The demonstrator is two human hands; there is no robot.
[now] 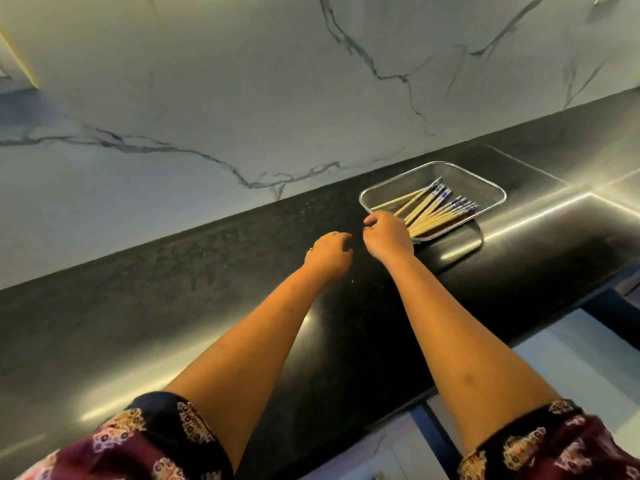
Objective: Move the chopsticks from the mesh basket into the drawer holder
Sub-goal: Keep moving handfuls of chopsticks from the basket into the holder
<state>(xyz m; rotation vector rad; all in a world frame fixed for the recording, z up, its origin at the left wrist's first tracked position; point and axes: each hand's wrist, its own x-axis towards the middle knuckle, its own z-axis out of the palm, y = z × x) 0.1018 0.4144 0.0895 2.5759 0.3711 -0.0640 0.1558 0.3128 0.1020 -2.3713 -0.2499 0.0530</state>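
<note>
A rectangular metal mesh basket [485,183] sits on the black countertop at the right. Several wooden chopsticks [433,211] with blue patterned ends lie bundled inside it, tips toward me. My right hand [388,235] is at the basket's near left corner, fingers curled, covering the chopsticks' thin ends; whether it grips them is hidden. My left hand [329,252] hovers over the bare counter just left of the right hand, fingers loosely curled and holding nothing. No drawer holder is in view.
The black countertop [207,289] runs diagonally under a white marble-patterned wall [242,81]. A steel sink [571,216] lies right of the basket. Blue-framed cabinet fronts [588,358] show below the counter's edge at the lower right.
</note>
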